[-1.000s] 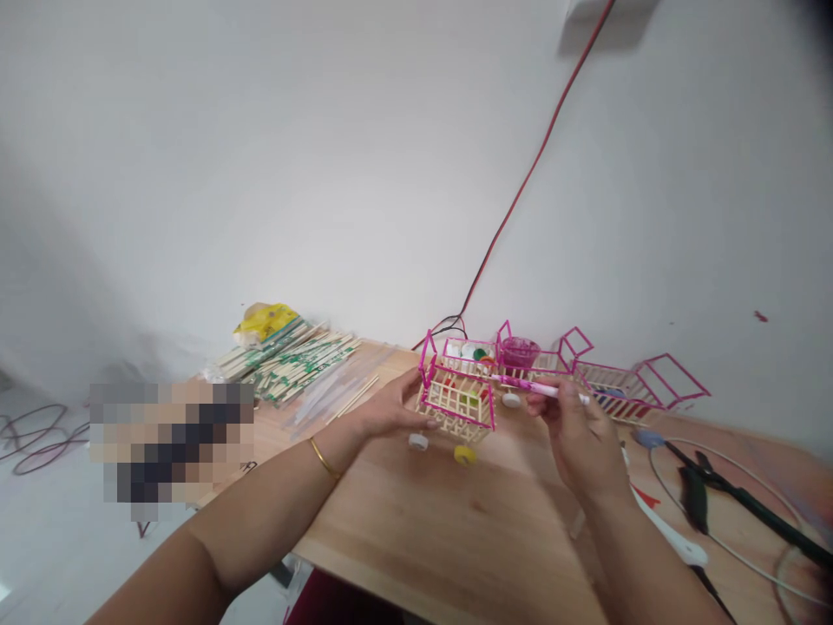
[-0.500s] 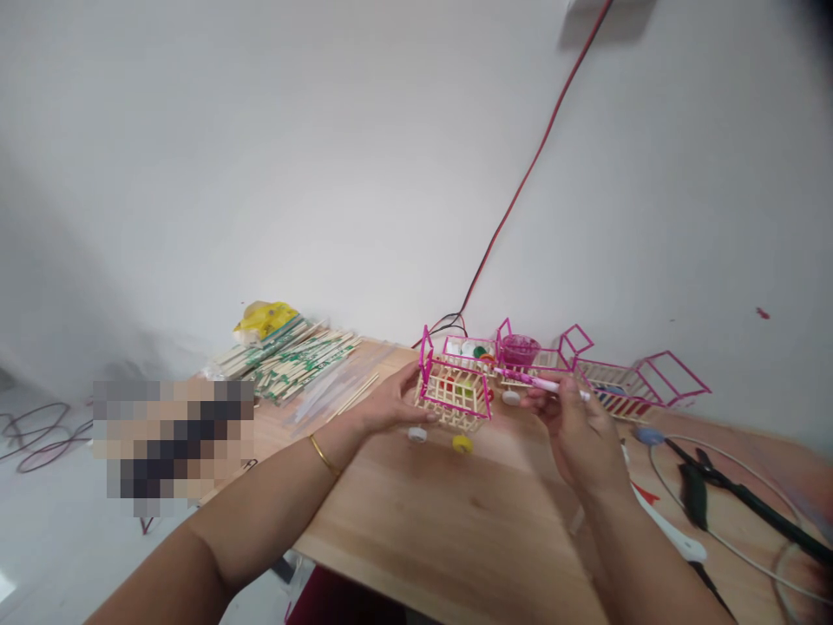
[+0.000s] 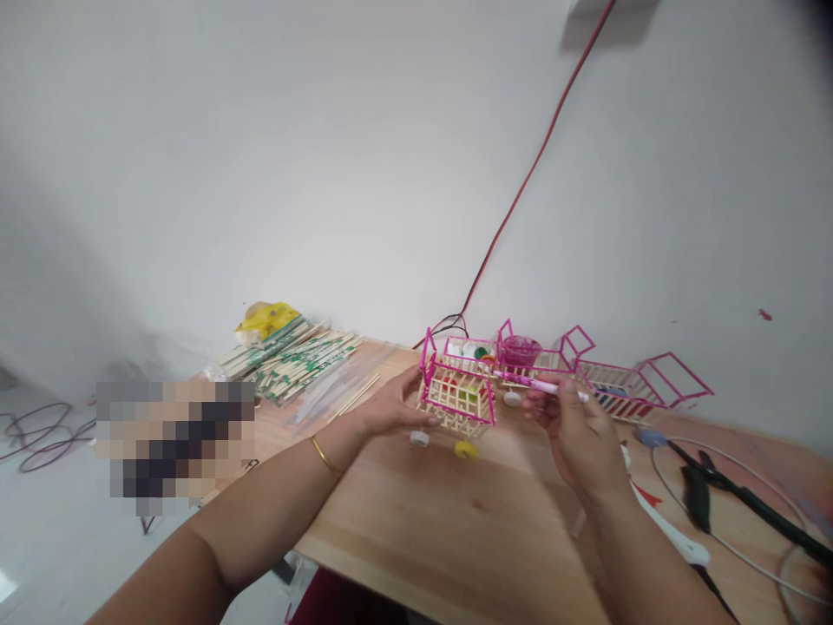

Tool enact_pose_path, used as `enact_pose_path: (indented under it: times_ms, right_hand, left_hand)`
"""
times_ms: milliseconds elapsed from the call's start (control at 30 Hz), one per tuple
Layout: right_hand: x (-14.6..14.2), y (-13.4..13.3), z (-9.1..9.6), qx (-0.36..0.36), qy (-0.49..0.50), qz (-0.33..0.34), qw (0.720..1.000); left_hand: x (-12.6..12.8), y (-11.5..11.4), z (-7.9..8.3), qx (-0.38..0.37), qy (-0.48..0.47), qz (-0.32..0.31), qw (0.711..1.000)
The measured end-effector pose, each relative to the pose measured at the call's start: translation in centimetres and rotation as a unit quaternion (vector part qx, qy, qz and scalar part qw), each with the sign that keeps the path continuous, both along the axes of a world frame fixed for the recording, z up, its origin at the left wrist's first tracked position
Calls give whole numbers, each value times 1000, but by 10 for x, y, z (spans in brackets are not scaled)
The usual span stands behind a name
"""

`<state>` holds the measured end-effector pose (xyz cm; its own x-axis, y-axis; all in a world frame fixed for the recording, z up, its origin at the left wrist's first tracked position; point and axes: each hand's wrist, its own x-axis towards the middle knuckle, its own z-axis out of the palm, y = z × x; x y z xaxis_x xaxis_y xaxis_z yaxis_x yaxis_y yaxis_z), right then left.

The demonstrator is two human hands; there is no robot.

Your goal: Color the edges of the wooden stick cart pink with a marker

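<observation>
On the wooden table (image 3: 423, 529) in front of us, our left hand (image 3: 390, 408) curls loosely round the left end of a stick cart (image 3: 459, 401) with a pink rim, thumb and fingers touching its frame. The cart stands near the table's middle on a white wheel (image 3: 419, 438) and a yellow wheel (image 3: 465, 449). Our right hand (image 3: 579, 434) pinches a pink marker (image 3: 543, 384) between thumb and fingertips. The marker lies roughly level, its tip just beside the cart's upper right edge; whether it touches we cannot tell. Behind the cart, along the wall, stands a row of further pink-edged carts (image 3: 612, 380), one holding a pink cup (image 3: 519, 351); they crowd the space just beyond both hands. To the left lies a pile of wrapped chopsticks (image 3: 292, 360) with a yellow bag (image 3: 266, 319) at its far end; the wrappers bear green print, too small for us to read. A red and black cable (image 3: 521, 195) climbs the wall. Right of our right forearm lie a black tool (image 3: 696, 499) and a white cord (image 3: 729, 547). A gold bangle (image 3: 324, 457) sits on our left wrist. At the left a pixelated patch (image 3: 173, 443) hides whatever is there.
</observation>
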<state>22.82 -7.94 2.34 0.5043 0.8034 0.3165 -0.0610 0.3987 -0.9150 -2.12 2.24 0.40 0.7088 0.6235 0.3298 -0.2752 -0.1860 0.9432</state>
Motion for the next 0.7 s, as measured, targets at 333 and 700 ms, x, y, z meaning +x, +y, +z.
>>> enact_pose_path:
  times_ms: [333,700]
  right_hand:
    - [8,-6,-4,-33,-145,-37,988]
    - [8,-11,1,-31,-228,-57,972]
  left_hand:
    - [0,1,-1,0,-4,-8,1000]
    - [-1,7,-3,13,-8,9,1000]
